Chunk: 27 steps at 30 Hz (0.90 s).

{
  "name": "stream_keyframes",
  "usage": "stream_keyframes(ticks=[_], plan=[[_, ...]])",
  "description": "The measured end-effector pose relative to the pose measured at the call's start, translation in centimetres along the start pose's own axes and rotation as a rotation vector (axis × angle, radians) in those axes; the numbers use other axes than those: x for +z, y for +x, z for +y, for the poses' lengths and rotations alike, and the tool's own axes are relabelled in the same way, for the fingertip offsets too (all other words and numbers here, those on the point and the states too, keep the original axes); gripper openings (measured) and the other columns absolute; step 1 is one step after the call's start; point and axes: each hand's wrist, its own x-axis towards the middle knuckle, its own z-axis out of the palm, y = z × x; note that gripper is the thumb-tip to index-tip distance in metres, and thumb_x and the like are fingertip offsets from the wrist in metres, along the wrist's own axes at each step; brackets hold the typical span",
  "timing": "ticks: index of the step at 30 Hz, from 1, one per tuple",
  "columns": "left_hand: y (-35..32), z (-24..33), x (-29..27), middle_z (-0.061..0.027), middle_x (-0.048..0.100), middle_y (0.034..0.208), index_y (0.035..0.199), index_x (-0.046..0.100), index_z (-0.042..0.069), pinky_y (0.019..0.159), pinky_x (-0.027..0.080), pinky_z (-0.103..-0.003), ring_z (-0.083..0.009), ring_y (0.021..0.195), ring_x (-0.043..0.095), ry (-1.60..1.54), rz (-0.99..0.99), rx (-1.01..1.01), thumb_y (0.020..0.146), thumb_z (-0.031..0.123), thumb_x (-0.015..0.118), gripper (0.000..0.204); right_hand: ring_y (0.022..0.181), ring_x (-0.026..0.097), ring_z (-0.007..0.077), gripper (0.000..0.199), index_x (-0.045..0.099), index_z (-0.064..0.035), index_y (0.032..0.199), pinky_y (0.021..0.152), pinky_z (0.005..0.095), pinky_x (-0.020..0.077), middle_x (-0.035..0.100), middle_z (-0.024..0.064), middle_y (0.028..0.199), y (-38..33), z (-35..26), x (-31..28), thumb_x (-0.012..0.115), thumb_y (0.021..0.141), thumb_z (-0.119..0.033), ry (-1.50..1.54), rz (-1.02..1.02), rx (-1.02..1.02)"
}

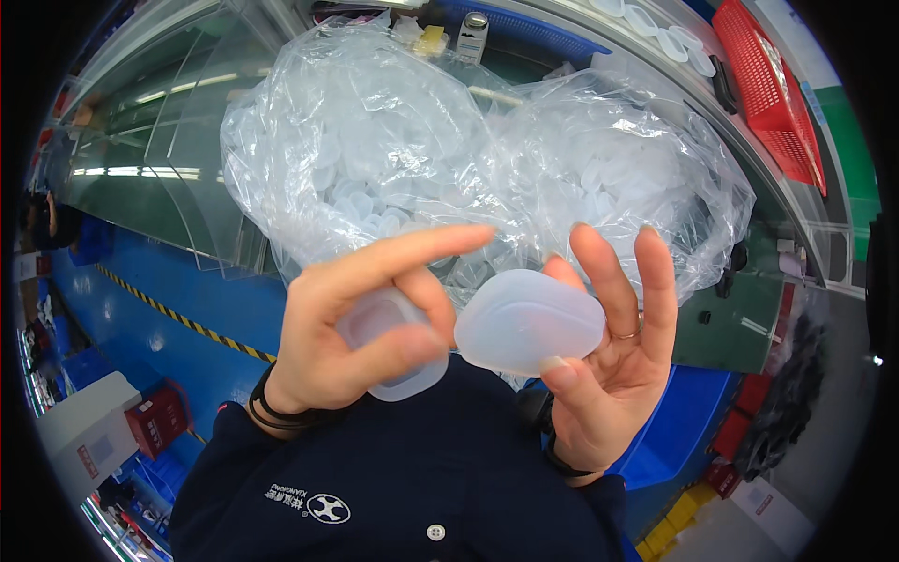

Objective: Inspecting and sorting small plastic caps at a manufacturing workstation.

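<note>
Two translucent silicone caps are up mid-frame, one per hand: the left hand (351, 328) has its fingers (403, 351) pinched round the smaller cap (389, 342), and the right hand (609, 356) grips the bigger cap (529, 321) between thumb and fingertips, tilted up, probably for a close look. Behind them, one clear plastic bag (449, 150) holds too many of the same pieces to count, plus one red basket (773, 94) at upper right.

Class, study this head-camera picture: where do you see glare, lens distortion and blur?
In the head view, glare streaks the clear plastic bag and the glass panel at upper left; fisheye distortion bends the bench edge and blackens the corners; the left hand and right hand, each holding a translucent cap, look slightly soft up close.
</note>
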Motion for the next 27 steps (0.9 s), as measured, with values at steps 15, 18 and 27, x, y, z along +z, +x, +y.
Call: stream_keyframes(ticks=[15,18,27], plan=[[-0.7,-0.2,1.4,-0.0078,0.059,0.09,0.102,0.053,-0.001,0.074,0.043,-0.025,-0.0143,0.087,0.056,-0.053,-0.093,-0.108,0.073,0.002,0.059,0.029,0.081,0.056,0.0182,0.077,0.022,0.0092,0.124,0.086,0.0387,0.0393,0.057,0.0122,0.084,0.2,-0.1,0.7,0.069,0.066,-0.014,-0.485,-0.089,-0.228],[-0.5,0.0,1.3,-0.008,0.059,0.09,0.101,0.055,-0.001,0.075,0.043,-0.025,-0.0148,0.088,0.055,-0.031,-0.146,-0.114,0.074,0.001,0.058,0.028,0.082,0.056,0.0182,0.077,0.022,0.0096,0.124,0.087,0.0395,0.0381,0.057,0.013,0.086,0.8,-0.7,0.4,0.068,0.067,-0.013,-0.579,-0.256,-0.294],[-0.2,-0.9,1.5,-0.0068,0.059,0.085,0.104,0.053,-0.001,0.074,0.041,-0.025,-0.0132,0.082,0.055,-0.052,-0.063,-0.165,0.076,0.004,0.054,0.028,0.088,0.053,0.0142,0.029,0.049,0.0065,0.105,0.077,0.0242,0.0411,0.055,0.011,0.098,0.4,-0.8,0.2,0.055,0.078,-0.002,-0.408,0.198,-0.078]])
